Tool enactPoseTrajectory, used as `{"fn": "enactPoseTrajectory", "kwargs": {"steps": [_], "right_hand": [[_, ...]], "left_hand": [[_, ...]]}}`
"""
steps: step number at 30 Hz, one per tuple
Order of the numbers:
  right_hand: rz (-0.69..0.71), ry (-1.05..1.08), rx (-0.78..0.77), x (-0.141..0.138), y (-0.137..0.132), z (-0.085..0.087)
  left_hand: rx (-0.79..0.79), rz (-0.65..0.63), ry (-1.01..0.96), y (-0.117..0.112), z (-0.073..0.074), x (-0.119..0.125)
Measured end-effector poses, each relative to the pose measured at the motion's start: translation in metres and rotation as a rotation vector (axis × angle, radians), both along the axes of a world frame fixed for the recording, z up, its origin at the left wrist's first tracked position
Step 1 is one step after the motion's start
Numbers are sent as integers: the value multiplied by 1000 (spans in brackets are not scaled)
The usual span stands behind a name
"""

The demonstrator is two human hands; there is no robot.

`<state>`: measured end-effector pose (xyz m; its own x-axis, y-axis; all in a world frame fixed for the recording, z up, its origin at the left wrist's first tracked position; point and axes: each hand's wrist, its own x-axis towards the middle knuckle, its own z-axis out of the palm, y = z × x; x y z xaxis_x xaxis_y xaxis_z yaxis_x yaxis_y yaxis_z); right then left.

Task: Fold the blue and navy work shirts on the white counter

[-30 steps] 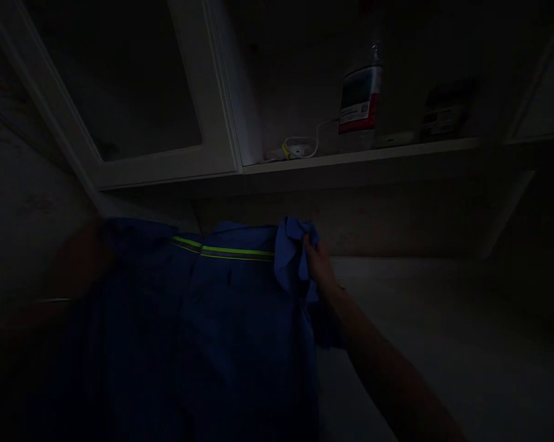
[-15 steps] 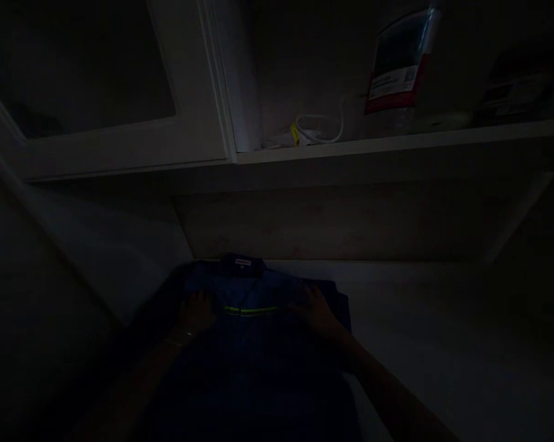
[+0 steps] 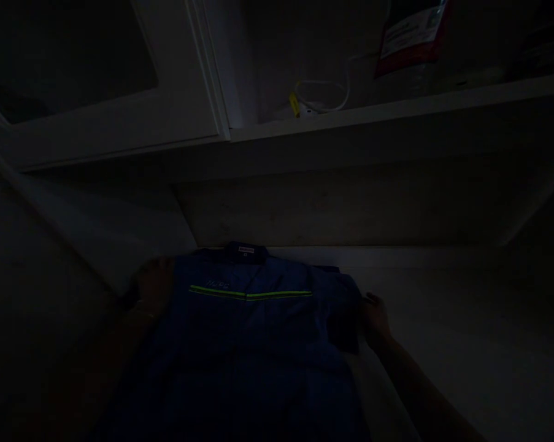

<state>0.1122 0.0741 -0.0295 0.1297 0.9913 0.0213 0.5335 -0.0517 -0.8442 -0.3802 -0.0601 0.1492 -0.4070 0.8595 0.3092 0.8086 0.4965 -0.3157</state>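
Note:
A blue work shirt (image 3: 253,331) with a yellow reflective stripe lies flat on a pale surface (image 3: 442,319), its collar toward the far wall. My left hand (image 3: 154,285) rests at the shirt's left shoulder edge. My right hand (image 3: 375,319) sits at the shirt's right edge, by the sleeve, fingers curled against the cloth. The scene is very dark, so the fingers of both hands are hard to make out.
A shelf (image 3: 396,110) runs above the back wall, carrying a coiled white cable (image 3: 323,98) with a yellow tag and a bottle with a red and white label (image 3: 412,37). A white cabinet door (image 3: 120,123) hangs open at the upper left.
The shirt was held up by the right hand, then laid flat. Both hands have since slid outward from the chest to the shirt's left and right edges.

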Motion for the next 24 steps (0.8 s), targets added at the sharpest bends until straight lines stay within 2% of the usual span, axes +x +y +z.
{"fn": "enactPoseTrajectory", "kwargs": {"steps": [2, 3, 6, 8, 10, 12, 15, 17, 20, 22, 24], "right_hand": [[-54, -4, 107, -10, -3, 9], [-26, -15, 179, -20, -1, 16], [238, -85, 294, -68, 17, 47], [429, -202, 262, -105, 38, 67], [568, -330, 224, -137, 61, 79], [659, -404, 184, -160, 79, 83], [831, -463, 121, -173, 88, 74], [988, -480, 97, -172, 83, 66], [1173, -438, 98, -168, 71, 64], [1124, -379, 172, -170, 67, 72], [897, -355, 290, -179, 68, 85]], "left_hand": [[-86, -98, 45, 22, -7, 23], [-140, -153, 8, 36, -12, 34], [-251, -229, -172, 77, -29, 51], [-272, -226, -207, 96, -39, 46], [-300, -219, -236, 105, -48, 33], [-343, -214, -268, 103, -56, 18], [-391, -227, -302, 91, -63, -1], [-421, -261, -341, 80, -58, -11], [-412, -328, -411, 70, -34, -24], [-251, -327, -382, 70, -17, -29], [-34, -230, -267, 74, -8, -28]]}}
